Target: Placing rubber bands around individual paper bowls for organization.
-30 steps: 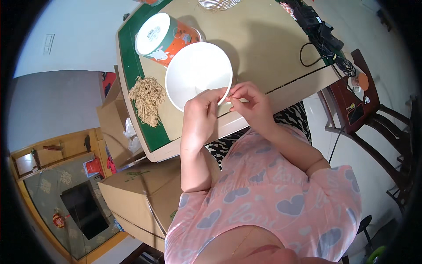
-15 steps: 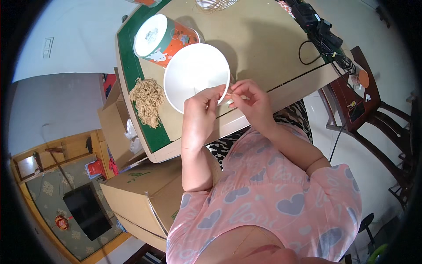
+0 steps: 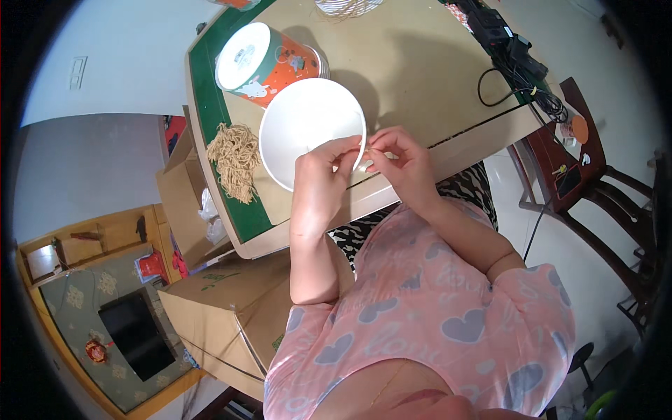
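Note:
A white paper bucket (image 3: 308, 115) sits near the table's front edge, its open mouth facing me. My left hand (image 3: 316, 178) grips its right rim, fingers inside and thumb close to the edge. Just outside that rim, my right hand (image 3: 404, 166) has thumb and index finger pinched together, almost touching the left fingertips. Whatever lies between the right fingertips is too small to make out. Left of the bucket lies a loose bundle of tan cord (image 3: 233, 162). Behind it, a stack of orange and green printed paper buckets (image 3: 288, 68) rests on its side.
A white striped object with thin tan strands (image 3: 348, 5) lies at the far edge. Black adapters and cables (image 3: 521, 63) run along the table's right side. Cardboard boxes (image 3: 217, 308) stand left below the table, and a dark wooden chair (image 3: 584, 168) stands at right.
The white bucket's mouth has shifted slightly toward me and tipped a little. My hands keep nearly the same places at its rim.

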The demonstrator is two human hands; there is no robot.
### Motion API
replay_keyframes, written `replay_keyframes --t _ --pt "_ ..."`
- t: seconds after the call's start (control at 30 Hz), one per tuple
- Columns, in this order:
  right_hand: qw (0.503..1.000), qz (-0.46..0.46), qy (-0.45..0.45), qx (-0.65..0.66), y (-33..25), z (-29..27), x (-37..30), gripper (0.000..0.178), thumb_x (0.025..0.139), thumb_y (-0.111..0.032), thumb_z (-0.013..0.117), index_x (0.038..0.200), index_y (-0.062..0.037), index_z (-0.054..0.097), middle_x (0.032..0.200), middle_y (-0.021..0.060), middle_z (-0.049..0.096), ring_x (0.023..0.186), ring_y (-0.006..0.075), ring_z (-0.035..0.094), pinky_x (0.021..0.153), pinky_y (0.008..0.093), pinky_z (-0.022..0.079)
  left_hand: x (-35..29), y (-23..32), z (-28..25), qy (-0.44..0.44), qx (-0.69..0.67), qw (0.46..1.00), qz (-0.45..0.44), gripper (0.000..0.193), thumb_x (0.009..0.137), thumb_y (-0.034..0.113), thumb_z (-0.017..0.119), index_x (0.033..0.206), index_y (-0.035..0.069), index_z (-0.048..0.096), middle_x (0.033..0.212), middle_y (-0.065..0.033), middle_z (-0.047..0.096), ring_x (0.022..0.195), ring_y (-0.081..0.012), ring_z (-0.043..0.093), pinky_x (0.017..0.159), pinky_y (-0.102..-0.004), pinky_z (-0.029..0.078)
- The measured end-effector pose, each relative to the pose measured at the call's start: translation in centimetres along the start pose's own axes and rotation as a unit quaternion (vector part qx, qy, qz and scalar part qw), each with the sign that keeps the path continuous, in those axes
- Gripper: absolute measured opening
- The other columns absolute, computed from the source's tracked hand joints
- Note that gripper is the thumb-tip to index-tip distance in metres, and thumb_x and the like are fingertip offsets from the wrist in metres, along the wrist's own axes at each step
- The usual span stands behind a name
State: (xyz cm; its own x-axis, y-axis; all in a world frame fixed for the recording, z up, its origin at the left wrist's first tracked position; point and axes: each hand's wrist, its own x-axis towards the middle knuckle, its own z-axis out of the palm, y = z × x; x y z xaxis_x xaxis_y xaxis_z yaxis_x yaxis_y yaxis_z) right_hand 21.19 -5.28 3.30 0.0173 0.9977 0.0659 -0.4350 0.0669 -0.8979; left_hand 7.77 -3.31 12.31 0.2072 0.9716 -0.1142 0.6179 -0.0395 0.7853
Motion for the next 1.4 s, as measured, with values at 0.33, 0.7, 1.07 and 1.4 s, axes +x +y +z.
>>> replay_keyframes --t 0.33,0.7,1.07,1.4 --pt "1.000 0.011 0.010 0.018 -0.5 0.5 0.3 0.006 0.084 -0.001 0.062 0.089 0.0008 0.057 0.100 0.0052 0.052 0.090 0.0133 0.060 0.070 0.0240 0.058 -0.2 -0.4 0.5 0.048 -0.021 0.998 0.023 0.014 0.083 0.000 0.062 0.096 -0.001 0.067 0.082 -0.0172 0.068 0.073 -0.0248 0.068 0.067 -0.0308 0.051" --pt "0.997 0.067 -0.028 0.038 -2.9 0.2 -0.6 0.016 0.094 -0.004 0.049 0.109 -0.0011 0.050 0.087 0.0102 0.064 0.068 0.0128 0.060 0.063 0.0263 0.052 -0.5 -0.2 -0.2 0.074 -0.118 0.990 0.011 0.008 0.088 0.003 0.056 0.093 -0.002 0.059 0.079 -0.0111 0.066 0.074 -0.0178 0.066 0.066 -0.0292 0.051" --pt "0.989 -0.049 -0.055 -0.124 -5.4 2.5 0.0 0.034 0.086 0.005 0.059 0.118 -0.0040 0.052 0.106 0.0093 0.063 0.076 0.0099 0.062 0.067 0.0247 0.054 -0.7 -0.2 -1.8 0.025 -0.162 0.986 0.030 0.002 0.088 0.001 0.056 0.091 0.001 0.057 0.082 -0.0002 0.060 0.077 -0.0063 0.055 0.063 -0.0215 0.046" --pt "0.942 -0.093 -0.051 -0.318 -5.2 2.9 1.4 0.045 0.080 0.003 0.064 0.122 -0.0106 0.052 0.085 0.0032 0.062 0.060 0.0076 0.053 0.057 0.0230 0.047 -0.9 -0.3 -1.6 0.056 -0.157 0.984 0.069 0.022 0.084 -0.001 0.060 0.104 0.002 0.050 0.080 -0.0033 0.056 0.075 -0.0114 0.057 0.064 -0.0255 0.048"
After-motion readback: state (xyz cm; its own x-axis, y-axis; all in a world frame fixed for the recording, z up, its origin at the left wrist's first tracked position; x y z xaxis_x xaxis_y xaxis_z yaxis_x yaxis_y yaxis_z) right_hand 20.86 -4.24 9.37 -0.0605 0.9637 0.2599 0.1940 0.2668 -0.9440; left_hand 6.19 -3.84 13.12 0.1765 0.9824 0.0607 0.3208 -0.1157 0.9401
